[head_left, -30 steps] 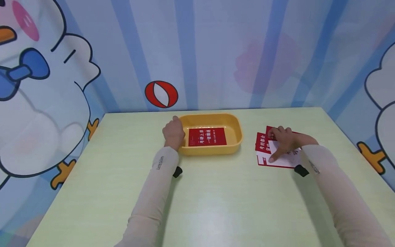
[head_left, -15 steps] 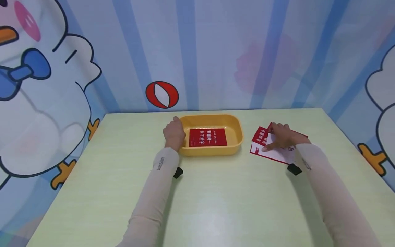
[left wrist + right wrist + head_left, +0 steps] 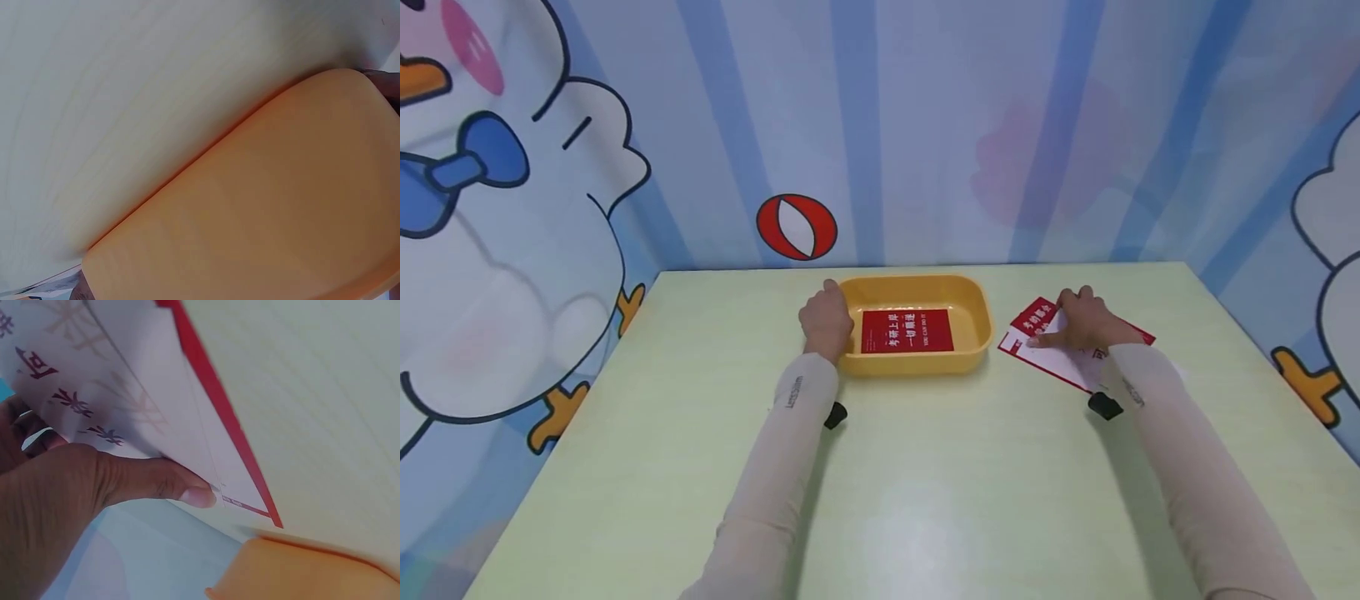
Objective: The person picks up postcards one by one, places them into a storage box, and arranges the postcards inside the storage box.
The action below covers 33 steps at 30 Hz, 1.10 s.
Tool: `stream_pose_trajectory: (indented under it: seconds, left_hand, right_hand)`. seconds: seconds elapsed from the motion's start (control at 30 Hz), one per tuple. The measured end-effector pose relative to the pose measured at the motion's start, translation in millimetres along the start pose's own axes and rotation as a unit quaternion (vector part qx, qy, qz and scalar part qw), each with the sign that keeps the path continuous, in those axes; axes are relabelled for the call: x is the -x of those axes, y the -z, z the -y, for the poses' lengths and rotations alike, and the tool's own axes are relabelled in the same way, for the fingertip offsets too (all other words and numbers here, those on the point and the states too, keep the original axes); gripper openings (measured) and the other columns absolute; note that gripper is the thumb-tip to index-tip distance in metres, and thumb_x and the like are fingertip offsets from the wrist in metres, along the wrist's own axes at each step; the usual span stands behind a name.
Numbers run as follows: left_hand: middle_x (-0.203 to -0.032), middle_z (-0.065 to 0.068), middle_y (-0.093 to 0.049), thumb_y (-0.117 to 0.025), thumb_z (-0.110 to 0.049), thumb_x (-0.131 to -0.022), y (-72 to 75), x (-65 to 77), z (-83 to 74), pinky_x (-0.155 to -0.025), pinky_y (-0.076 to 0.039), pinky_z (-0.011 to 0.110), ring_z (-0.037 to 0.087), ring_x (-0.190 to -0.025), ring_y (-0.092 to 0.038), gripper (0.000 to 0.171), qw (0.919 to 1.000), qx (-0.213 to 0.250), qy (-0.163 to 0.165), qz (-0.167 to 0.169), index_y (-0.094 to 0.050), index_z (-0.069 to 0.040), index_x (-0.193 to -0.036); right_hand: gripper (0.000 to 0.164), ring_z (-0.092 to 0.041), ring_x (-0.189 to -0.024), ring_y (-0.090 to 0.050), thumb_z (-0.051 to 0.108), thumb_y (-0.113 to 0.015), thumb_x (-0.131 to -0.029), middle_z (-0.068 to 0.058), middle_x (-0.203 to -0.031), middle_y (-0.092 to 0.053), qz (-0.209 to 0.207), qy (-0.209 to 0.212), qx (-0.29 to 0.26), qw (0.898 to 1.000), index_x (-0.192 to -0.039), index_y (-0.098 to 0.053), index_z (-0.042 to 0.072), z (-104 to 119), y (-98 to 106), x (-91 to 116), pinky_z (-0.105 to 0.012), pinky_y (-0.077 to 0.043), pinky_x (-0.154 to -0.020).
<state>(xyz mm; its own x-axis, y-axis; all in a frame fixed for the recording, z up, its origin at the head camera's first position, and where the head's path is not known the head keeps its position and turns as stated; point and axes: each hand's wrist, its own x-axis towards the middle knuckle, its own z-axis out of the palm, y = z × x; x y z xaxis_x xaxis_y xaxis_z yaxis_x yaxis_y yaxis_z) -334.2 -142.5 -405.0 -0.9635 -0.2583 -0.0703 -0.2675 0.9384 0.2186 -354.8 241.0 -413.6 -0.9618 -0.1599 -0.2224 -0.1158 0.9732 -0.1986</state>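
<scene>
A yellow plastic tub (image 3: 917, 364) stands near the table's back edge, with a red card (image 3: 906, 332) printed in white characters lying inside. My left hand (image 3: 825, 322) grips its left end; in the left wrist view the tub's wall (image 3: 250, 187) fills much of the frame. To the right of the tub, my right hand (image 3: 1086, 321) holds several red and white cards (image 3: 1051, 357), fanned and overlapping. From the right wrist, my thumb (image 3: 144, 478) presses on the white face of the cards (image 3: 125, 369), other fingers behind them. The cards bow slightly.
The pale wood-grain table (image 3: 925, 483) extends toward me between both forearms. Behind it hangs a blue striped backdrop (image 3: 910, 133) with cartoon figures. A dark wrist-camera piece (image 3: 1105, 406) sits under the right cuff, another piece (image 3: 836, 415) under the left.
My right hand has moved left toward the tub with the cards, which have turned so that their left end points at it. My left hand and the tub stay put.
</scene>
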Motion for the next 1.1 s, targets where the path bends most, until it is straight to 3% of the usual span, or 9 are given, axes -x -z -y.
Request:
stream_pose_trajectory:
  seconds: [0.2, 0.37, 0.47, 0.6, 0.73, 0.83, 1.1]
  left_hand:
    - [-0.112, 0.012, -0.062, -0.063, -0.020, -0.093, -0.4, 1.5, -0.6, -0.096, -0.054, 0.042, 0.025, -0.100, -0.062, 0.044, 1.0000, -0.002, 0.000, -0.001, -0.040, -0.005, -0.128]
    - [-0.115, 0.011, -0.062, -0.062, -0.020, -0.094, 0.6, 1.3, 0.4, -0.099, -0.053, 0.042, 0.025, -0.102, -0.062, 0.045, 0.9999, -0.003, 0.010, 0.010, -0.040, -0.006, -0.131]
    - [-0.116, 0.011, -0.062, -0.061, -0.021, -0.095, 0.7, 0.4, 0.1, -0.099, -0.053, 0.041, 0.024, -0.103, -0.062, 0.045, 0.9997, -0.007, 0.016, 0.017, -0.040, -0.006, -0.132]
    - [-0.115, 0.011, -0.063, -0.061, -0.021, -0.095, -0.6, 0.0, 1.1, -0.098, -0.053, 0.041, 0.024, -0.102, -0.063, 0.045, 0.9997, -0.009, 0.017, 0.018, -0.040, -0.006, -0.132]
    - [-0.113, 0.012, -0.062, -0.063, -0.020, -0.094, -1.5, 0.5, 1.8, -0.098, -0.054, 0.041, 0.025, -0.100, -0.063, 0.046, 0.9998, -0.007, 0.012, 0.011, -0.040, -0.006, -0.131]
    - [-0.112, 0.011, -0.063, -0.063, -0.020, -0.093, -1.7, 0.6, 2.0, -0.096, -0.054, 0.041, 0.025, -0.099, -0.064, 0.043, 0.9999, -0.008, 0.009, 0.002, -0.041, -0.006, -0.127]
    - [-0.113, 0.012, -0.064, -0.060, -0.020, -0.095, -1.4, -2.2, 1.8, -0.095, -0.055, 0.042, 0.025, -0.100, -0.065, 0.040, 1.0000, -0.005, 0.003, 0.006, -0.041, -0.006, -0.126]
  right_hand:
    - [0.103, -0.035, -0.094, -0.049, 0.071, -0.070, -0.070, -0.028, -0.116, -0.040, 0.016, -0.002, -0.033, 0.999, -0.131, -0.036, -0.004, -2.1, 4.5, 0.2, -0.040, -0.052, -0.070]
    - [0.076, -0.032, -0.089, -0.053, 0.058, -0.067, -0.083, -0.026, -0.114, -0.047, 0.016, 0.011, -0.046, 0.999, -0.127, -0.044, 0.001, -2.1, 7.8, 3.5, -0.032, -0.051, -0.064]
    - [0.068, -0.031, -0.085, -0.055, 0.055, -0.062, -0.087, -0.026, -0.115, -0.047, 0.019, 0.012, -0.054, 0.998, -0.127, -0.047, 0.003, -4.5, 9.9, 4.7, -0.030, -0.049, -0.062]
    - [0.064, -0.033, -0.089, -0.052, 0.051, -0.054, -0.095, -0.032, -0.126, -0.043, 0.017, 0.022, -0.062, 0.998, -0.132, -0.046, -0.001, -9.6, 11.7, 5.7, -0.035, -0.047, -0.068]
    - [0.056, -0.039, -0.098, -0.046, 0.038, -0.043, -0.102, -0.038, -0.134, -0.035, -0.003, 0.028, -0.075, 0.997, -0.135, -0.044, -0.006, -14.5, 13.1, 6.3, -0.047, -0.045, -0.078]
    - [0.053, -0.041, -0.103, -0.040, 0.034, -0.037, -0.104, -0.036, -0.134, -0.031, -0.015, 0.011, -0.111, 0.994, -0.137, -0.042, -0.007, -14.3, 14.3, 7.2, -0.053, -0.042, -0.084]
    - [0.054, -0.039, -0.100, -0.047, 0.036, -0.031, -0.104, -0.032, -0.133, -0.031, -0.027, -0.036, -0.182, 0.982, -0.139, -0.034, -0.005, -9.0, 18.3, 10.4, -0.048, -0.046, -0.083]
